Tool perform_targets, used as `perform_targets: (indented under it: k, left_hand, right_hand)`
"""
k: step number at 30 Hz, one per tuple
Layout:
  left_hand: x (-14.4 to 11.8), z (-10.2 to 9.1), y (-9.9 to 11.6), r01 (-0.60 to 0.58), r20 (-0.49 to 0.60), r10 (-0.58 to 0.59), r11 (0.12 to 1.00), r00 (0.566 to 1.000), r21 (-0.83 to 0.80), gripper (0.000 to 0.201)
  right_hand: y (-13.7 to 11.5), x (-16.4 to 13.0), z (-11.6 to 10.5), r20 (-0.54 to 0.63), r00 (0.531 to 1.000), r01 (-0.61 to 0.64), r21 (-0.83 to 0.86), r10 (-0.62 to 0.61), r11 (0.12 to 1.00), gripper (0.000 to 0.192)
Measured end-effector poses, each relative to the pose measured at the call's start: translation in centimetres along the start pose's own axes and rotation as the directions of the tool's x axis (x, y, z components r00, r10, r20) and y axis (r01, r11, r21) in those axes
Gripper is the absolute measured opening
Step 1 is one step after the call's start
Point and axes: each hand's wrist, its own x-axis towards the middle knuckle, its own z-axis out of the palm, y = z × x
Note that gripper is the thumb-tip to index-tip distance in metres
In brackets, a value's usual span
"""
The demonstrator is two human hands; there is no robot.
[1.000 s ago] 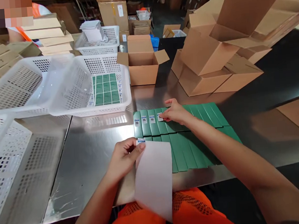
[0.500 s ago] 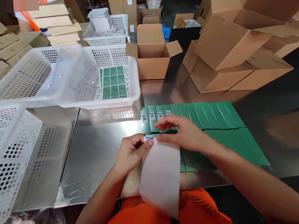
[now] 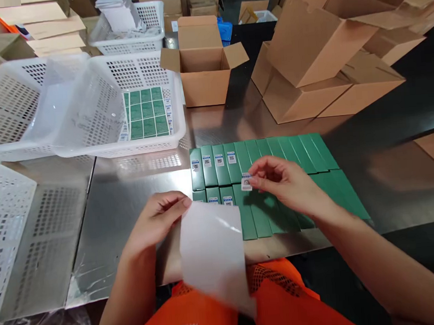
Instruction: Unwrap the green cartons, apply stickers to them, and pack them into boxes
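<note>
Leftmost, four white baskets [image 3: 107, 150], one holding green printed sheets [image 3: 147, 113], on or beside the metal table [image 3: 112, 216]. Next, left hand [image 3: 161, 217]: thumb and fingers pinching one white sheet [image 3: 213, 258] by its upper left corner; sheet hangs toward the lap.

Then green boxes [image 3: 302, 153] in two rows, side by side, long axes running away from the person. Far row about a dozen, four with stickers [image 3: 220, 160]; near row partly covered, two stickers plain, a possible third at its left end.

Right hand [image 3: 282, 182] grips one loose sticker [image 3: 246, 181] between thumb and fingertips, over the boxes near where the rows meet; contact with them, cannot tell. Fifth far-row box [image 3: 243, 155], bare, lies just beyond the sticker; right hand nearer.

Beyond, one open carton [image 3: 204, 89]; at right, at least three stacked cartons [image 3: 320, 44].
</note>
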Motion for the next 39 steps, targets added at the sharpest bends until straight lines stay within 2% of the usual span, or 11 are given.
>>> perform_targets:
  k: [2, 6, 12, 17, 20, 23, 30, 32, 34, 36, 39]
  left_hand:
    - [-0.4, -0.8, 0.6, -0.027, 0.081, 0.023, 0.998, 0.996, 0.050, 0.047]
    - [-0.6, -1.2, 1.3, -0.055, 0.121, 0.044, 0.994, 0.992, 0.091, 0.046]
    - [-0.5, -1.0, 1.3, -0.093, 0.143, 0.074, 0.986, 0.987, 0.135, 0.045]
    - [-0.9, -0.5, 0.7, -0.079, 0.079, 0.075, 0.996, 0.994, 0.045, 0.033]
    - [-0.9, 0.1, 0.3, -0.249, -0.056, 0.255, 0.963, 0.965, 0.099, 0.020]
    - [-0.9, 0.7, 0.1, -0.403, -0.137, 0.444, 0.881, 0.886, 0.247, 0.020]
    - [-1.1, 2.7, -0.6, -0.584, -0.142, 0.652, 0.741, 0.745, 0.331, 0.043]
    - [-0.9, 3.4, -0.8, -0.569, -0.232, 0.586, 0.810, 0.776, 0.142, 0.045]
    - [-0.4, 4.1, -0.9, -0.464, -0.320, 0.397, 0.869, 0.860, -0.171, 0.052]
    - [0.1, 4.4, -0.8, -0.307, -0.314, 0.179, 0.851, 0.932, -0.426, 0.061]
    - [0.6, 4.4, -0.7, -0.102, -0.240, -0.031, 0.846, 0.970, -0.523, 0.054]
  right_hand:
    - [1.2, -0.2, -0.5, 0.075, 0.970, -0.233, 0.031, 0.230, 0.972, 0.046]
    - [2.9, -0.5, 0.2, 0.068, 0.933, -0.359, 0.066, 0.354, 0.931, 0.062]
    - [3.0, -0.2, 1.2, -0.008, 0.930, -0.364, -0.145, 0.367, 0.920, 0.058]
    - [2.2, -0.1, 0.9, -0.109, 0.979, -0.203, -0.513, 0.171, 0.834, 0.041]
    - [1.4, -1.0, 1.1, -0.033, 0.974, -0.227, -0.164, 0.224, 0.960, 0.038]
    - [0.7, -2.1, 2.0, 0.118, 0.954, -0.297, 0.288, 0.274, 0.911, 0.054]
    - [0.1, -1.6, 3.7, -0.184, 0.965, -0.086, 0.445, 0.185, 0.891, 0.058]
    - [0.0, -1.2, 4.0, -0.227, 0.967, -0.012, 0.424, 0.119, 0.905, 0.058]
    - [-0.1, -1.2, 4.4, -0.261, 0.965, 0.076, 0.362, 0.023, 0.929, 0.054]
    - [-0.1, -1.5, 4.9, -0.276, 0.959, 0.143, 0.285, -0.062, 0.948, 0.050]
    - [-0.2, -1.9, 5.5, -0.259, 0.963, 0.140, 0.263, -0.070, 0.955, 0.050]
